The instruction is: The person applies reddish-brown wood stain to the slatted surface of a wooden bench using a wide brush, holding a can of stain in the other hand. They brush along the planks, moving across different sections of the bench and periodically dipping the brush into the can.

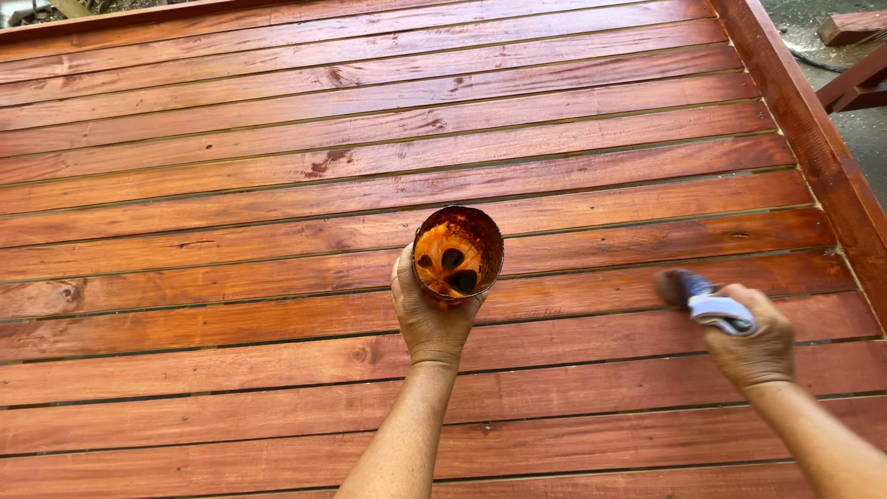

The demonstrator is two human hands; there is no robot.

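- Big red-brown slatted wooden panel (277, 185), glossy stained planks running left-right w/ thin gaps between; fills nearly whole view. Raised frame rail of same wood (813, 139) along right edge.
- Grey ground (868, 139) beyond rail, top right, w/ reddish timber pieces (855, 55) lying on it.
- Left hand (427, 314), arm coming up from bottom centre; fingers wrapped round lower side of cup, holding it above panel's middle planks.
- Right hand (759, 342), lower right, near rail; fingers closed round brush handle.
- Small round stain-smeared cup (457, 251), open mouth facing cam, orange liquid and dark blotches inside, tilted slightly.
- Paintbrush w/ pale grey handle and dark bristles (702, 300); bristles point left, over a plank, blurred; can't tell if touching wood.
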